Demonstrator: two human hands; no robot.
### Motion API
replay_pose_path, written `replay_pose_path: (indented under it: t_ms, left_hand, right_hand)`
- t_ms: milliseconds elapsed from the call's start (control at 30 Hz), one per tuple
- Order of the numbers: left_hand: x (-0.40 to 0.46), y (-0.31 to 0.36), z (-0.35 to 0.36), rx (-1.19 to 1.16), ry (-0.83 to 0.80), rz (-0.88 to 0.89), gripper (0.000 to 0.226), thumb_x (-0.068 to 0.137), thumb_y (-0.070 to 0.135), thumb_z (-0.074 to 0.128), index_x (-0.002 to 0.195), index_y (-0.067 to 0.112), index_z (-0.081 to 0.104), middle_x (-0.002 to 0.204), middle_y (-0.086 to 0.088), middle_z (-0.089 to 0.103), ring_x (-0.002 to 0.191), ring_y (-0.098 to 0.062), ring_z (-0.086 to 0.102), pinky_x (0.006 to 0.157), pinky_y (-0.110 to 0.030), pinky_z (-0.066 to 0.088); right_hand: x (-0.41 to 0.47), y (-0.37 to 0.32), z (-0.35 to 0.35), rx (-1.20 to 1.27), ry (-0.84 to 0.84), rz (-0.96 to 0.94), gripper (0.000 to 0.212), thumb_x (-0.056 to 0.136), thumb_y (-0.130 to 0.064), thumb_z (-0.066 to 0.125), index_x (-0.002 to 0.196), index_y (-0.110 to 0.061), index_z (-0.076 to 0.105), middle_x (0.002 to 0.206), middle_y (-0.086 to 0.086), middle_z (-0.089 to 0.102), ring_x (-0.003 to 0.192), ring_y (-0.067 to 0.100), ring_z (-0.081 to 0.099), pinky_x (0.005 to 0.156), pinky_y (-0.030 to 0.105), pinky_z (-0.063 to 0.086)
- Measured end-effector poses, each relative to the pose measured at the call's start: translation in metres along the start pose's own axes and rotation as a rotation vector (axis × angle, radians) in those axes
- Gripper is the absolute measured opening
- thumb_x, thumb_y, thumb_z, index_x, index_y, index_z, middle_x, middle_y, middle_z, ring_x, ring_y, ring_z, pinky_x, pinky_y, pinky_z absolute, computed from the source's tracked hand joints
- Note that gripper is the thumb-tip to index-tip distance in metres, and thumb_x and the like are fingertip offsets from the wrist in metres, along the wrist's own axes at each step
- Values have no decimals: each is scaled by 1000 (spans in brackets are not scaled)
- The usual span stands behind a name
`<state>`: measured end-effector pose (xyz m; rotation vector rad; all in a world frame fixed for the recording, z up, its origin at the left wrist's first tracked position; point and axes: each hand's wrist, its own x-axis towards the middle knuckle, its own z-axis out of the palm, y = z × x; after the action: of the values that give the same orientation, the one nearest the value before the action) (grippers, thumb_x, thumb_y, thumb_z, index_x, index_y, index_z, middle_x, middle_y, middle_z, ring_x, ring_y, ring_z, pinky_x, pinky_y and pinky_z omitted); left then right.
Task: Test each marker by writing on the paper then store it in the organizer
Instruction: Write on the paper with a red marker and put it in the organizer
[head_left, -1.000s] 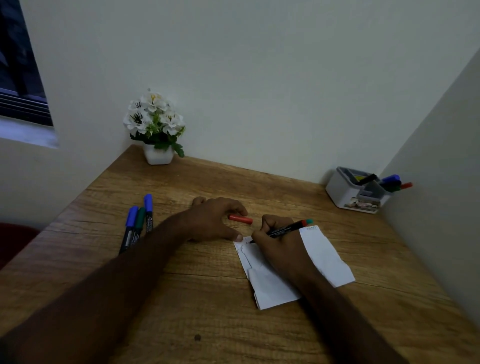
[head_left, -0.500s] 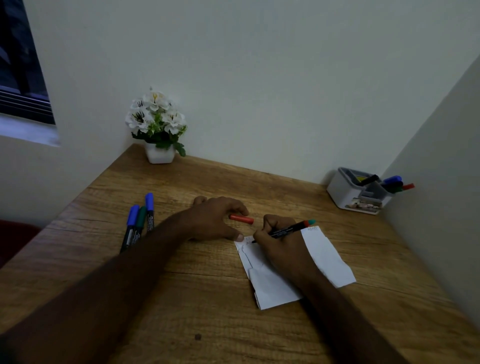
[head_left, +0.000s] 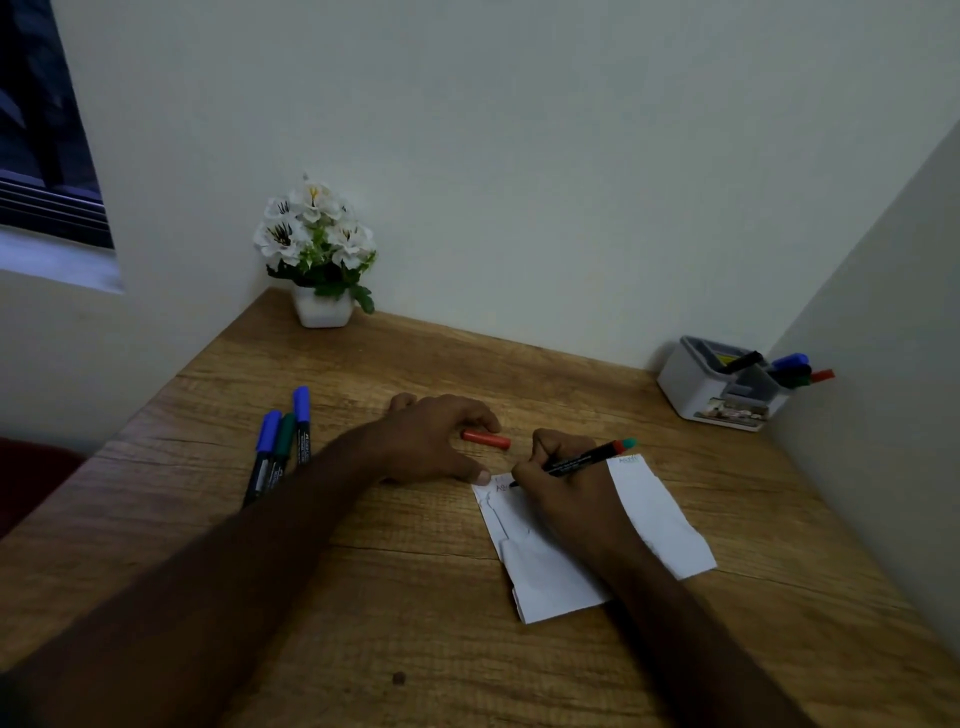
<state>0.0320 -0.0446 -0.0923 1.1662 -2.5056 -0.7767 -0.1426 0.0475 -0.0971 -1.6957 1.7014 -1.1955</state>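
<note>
The right hand (head_left: 566, 493) pinches a black marker (head_left: 576, 460), its tip on the paper (head_left: 654, 519) near the bench's (head_left: 415, 597) middle — the writing is too faint to read. The left hand (head_left: 436, 441) rests flat, grip spread, thumb on the paper's corner, partly hiding a red cap (head_left: 488, 440). Three markers (head_left: 280, 447) lie by the left edge, their lower ends behind the forearm. The organizer (head_left: 696, 384) sits in the far right corner.

head view, angled down, close over wooden desk (head_left: 415, 597), perhaps dim

Home study nook, wooden desk (head_left: 415, 597) in a plain-walled corner, potted flowers (head_left: 317, 249), desk organizer (head_left: 696, 384), window (head_left: 47, 156)
</note>
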Motion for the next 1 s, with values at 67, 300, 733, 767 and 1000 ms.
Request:
replay_pose_path:
  t_ms: [67,300,733,767,1000]
  left_hand:
    - [0,0,0,3,1,5,61,75,51,73,130,41,50,143,16,47,135,-10,37,114,-46,10]
    - [-3,3,-2,4,-1,4,61,76,50,73,132,38,50,145,15,46,136,-11,36,113,-42,8]
    - [-5,7,-3,-12,-6,-22,61,76,48,74,132,40,49,147,16,42,138,-10,33,113,-40,7]
    - [-5,7,-3,-9,-9,-25,61,77,48,74,132,40,49,148,16,41,139,-11,32,113,-40,7]
    - [-1,5,-1,13,-15,-32,60,76,49,74,131,43,49,149,17,39,140,-12,30,115,-41,6]
  right_hand:
    - [0,0,1,-9,3,6,32,83,-3,66,57,-15,51,52,-8,52,52,1,48,48,15,36]
    - [0,0,0,-6,9,3,26,83,-2,66,60,-4,51,56,-1,50,53,2,46,48,16,35]
    - [-8,0,-20,-69,-51,-55,14,84,-2,68,75,-12,69,79,-7,69,78,8,65,67,18,52]
    - [-9,1,-19,-66,-31,-35,14,83,-2,68,73,-11,68,77,-5,69,76,9,65,65,18,51]
    - [-8,4,-20,-21,19,14,18,81,-4,64,65,-3,58,65,7,63,59,5,55,52,19,44]
